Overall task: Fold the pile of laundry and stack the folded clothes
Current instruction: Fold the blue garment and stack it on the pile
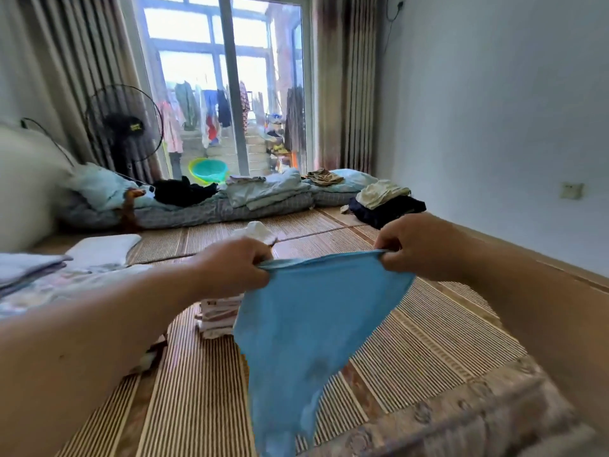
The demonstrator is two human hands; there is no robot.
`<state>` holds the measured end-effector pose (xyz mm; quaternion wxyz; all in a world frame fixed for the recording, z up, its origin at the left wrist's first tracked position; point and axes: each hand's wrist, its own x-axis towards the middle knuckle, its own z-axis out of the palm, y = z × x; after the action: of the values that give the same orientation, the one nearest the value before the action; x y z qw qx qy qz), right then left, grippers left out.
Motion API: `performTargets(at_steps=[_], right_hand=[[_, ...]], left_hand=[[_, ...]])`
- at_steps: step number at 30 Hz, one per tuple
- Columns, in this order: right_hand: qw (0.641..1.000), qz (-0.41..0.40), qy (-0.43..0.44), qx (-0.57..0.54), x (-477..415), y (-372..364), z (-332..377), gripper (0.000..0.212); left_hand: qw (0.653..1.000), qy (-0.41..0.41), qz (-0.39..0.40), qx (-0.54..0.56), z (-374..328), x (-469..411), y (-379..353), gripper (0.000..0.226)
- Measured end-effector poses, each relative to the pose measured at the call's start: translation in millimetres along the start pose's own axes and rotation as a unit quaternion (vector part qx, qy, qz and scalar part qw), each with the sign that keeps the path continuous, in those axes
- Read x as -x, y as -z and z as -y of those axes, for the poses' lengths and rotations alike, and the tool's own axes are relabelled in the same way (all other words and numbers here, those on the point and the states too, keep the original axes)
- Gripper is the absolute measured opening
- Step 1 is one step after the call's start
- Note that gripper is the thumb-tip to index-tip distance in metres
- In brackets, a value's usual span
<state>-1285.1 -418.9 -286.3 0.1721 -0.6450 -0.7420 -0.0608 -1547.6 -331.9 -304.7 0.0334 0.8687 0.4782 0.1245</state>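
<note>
Both hands are pinching the top edge of a blue garment (306, 324). The left hand (235, 270) has one corner and the right hand (418, 247) has the other, fingers curled tight round the fabric so the edge is stretched between them. The rest hangs down in the air in a rough triangle, getting narrower toward the bottom of the view (the lower end is blurry, so I can't tell what kind of garment it is). It's held up over a striped woven mat (412, 341), and the stretched part is well clear of it.

Behind the hanging cloth, partly hidden, a small folded stack (217, 319) of pink-and-white striped stuff sits on the mat. Off to the left a folded white piece (102, 250) lies flat, and just beside it at the left edge there's a pile of folded pale clothes (26, 268). A little white cloth (257, 233) sits on the mat just past the left hand.

At the far right of the mat is a heap of clothes (385, 202), cream things on top of dark ones. Rumpled light-blue bedding (263, 196) runs along the back with a black garment (184, 192) lying on it. Behind that there's a standing fan (125, 127), a glass door (237, 87) and a green basin (209, 169) outside it
</note>
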Motion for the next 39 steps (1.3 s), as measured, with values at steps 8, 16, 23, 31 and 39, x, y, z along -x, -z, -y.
performTargets(at_steps=[8,16,23,31,39], right_hand=[[0.978,-0.076,-0.009,-0.195,11,26,25,0.019],[0.944,-0.107,-0.073,-0.304,12,40,7,0.003],[0.919,-0.118,-0.174,-0.333,-20,1,-37,0.017],[0.848,-0.241,-0.192,-0.431,-57,-29,-69,0.023],[0.9,-0.073,-0.181,-0.389,11,-59,-78,0.009]], left_hand=[[0.981,0.025,-0.012,0.194,40,53,34,0.026],[0.971,0.028,-0.083,0.224,33,38,42,0.02],[0.895,0.167,-0.126,0.393,16,-11,18,0.015],[0.874,0.137,-0.255,0.389,-3,-76,-7,0.009],[0.913,0.118,-0.127,0.368,-7,-16,-45,0.014]])
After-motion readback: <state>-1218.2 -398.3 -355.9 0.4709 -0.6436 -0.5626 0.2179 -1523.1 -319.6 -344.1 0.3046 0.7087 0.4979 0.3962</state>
